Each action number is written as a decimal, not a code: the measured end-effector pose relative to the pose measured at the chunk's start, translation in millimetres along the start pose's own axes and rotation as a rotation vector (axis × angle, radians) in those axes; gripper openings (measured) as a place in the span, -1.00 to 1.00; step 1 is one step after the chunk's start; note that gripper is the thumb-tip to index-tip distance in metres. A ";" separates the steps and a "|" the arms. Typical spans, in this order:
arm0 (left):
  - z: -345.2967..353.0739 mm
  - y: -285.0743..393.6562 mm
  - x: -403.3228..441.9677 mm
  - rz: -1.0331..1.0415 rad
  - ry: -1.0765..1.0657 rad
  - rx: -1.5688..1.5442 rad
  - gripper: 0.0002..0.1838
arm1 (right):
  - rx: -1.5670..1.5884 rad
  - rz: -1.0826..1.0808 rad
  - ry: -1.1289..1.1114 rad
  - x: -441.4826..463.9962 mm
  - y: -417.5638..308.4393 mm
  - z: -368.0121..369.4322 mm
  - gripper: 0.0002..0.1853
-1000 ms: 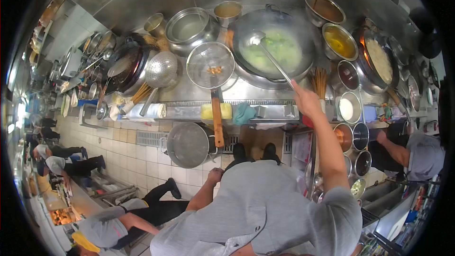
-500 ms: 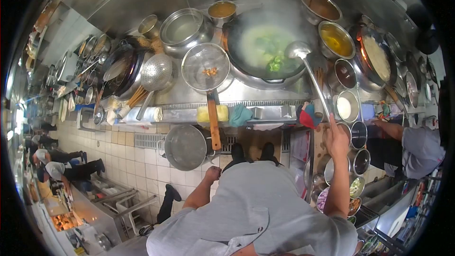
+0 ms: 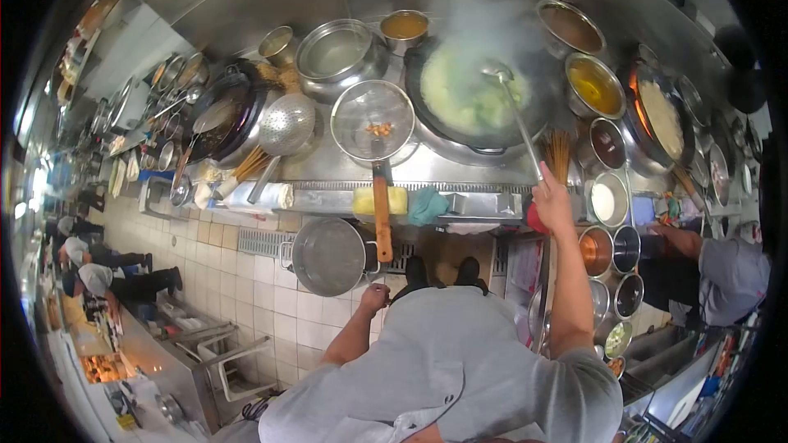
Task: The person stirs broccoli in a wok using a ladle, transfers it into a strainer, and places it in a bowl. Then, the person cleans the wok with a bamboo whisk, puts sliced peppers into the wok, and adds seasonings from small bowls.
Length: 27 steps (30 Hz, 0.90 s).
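Observation:
My right hand [image 3: 552, 198] is closed around the handle of a long metal ladle [image 3: 524, 131]. The ladle's bowl is inside a dark wok [image 3: 532, 102], over steaming pale green liquid with green vegetables [image 3: 484, 112]. Low beside my body, my left hand [image 3: 375, 299] is curled closed; whether anything is in it is hidden. Nearest to it is a large metal pot [image 3: 328, 258] with two handles, below the counter edge. A wooden-handled strainer [image 3: 373, 107] with small brown pieces in it rests left of the wok.
A perforated skimmer [image 3: 286, 125] and a lidded steel pot [image 3: 341, 57] stand left. On the right are a bowl of yellow oil [image 3: 594, 88], a container of white contents [image 3: 609, 199] and another wok [image 3: 657, 119] with flames beside it. A co-worker's arm [image 3: 680, 240] reaches in at right.
My right hand has moved forward and left with the ladle. Its bowl has gone from the wok's right rim to over the liquid. My left hand stays low, still curled.

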State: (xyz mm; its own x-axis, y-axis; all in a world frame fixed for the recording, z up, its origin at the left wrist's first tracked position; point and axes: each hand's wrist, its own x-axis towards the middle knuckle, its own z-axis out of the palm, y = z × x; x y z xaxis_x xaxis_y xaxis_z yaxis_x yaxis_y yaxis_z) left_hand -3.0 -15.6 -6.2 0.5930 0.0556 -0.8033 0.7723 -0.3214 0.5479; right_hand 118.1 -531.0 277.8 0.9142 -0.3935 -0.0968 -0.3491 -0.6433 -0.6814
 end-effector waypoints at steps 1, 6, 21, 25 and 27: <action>-0.7 0.8 -4.8 -0.004 0.012 -0.002 -0.74 | 0.040 -0.027 0.012 13.8 -2.0 6.0 -0.35; -12.1 -88.2 24.7 0.425 -0.093 0.652 -0.72 | 0.425 0.139 -0.096 62.1 -48.2 28.7 -0.31; -3.7 -62.5 18.6 0.370 -0.040 0.614 -0.72 | 0.168 0.025 -0.108 -88.9 13.2 -0.3 -0.33; 5.8 -17.5 20.4 0.002 -0.064 0.059 -0.74 | -0.021 0.083 0.000 -120.0 -29.5 -24.6 -0.35; 8.3 -5.7 20.8 0.010 -0.073 0.055 -0.72 | 0.006 -0.105 0.069 -121.7 -18.3 -17.6 -0.32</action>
State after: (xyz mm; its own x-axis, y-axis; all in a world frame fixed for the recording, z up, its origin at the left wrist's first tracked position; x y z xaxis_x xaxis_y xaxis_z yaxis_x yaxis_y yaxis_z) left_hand 3.0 -20.5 -28.0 0.5808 -0.0167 -0.8138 0.7516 -0.3728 0.5441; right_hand 9.5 -482.9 314.8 0.9291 -0.3690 0.0256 -0.2508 -0.6795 -0.6895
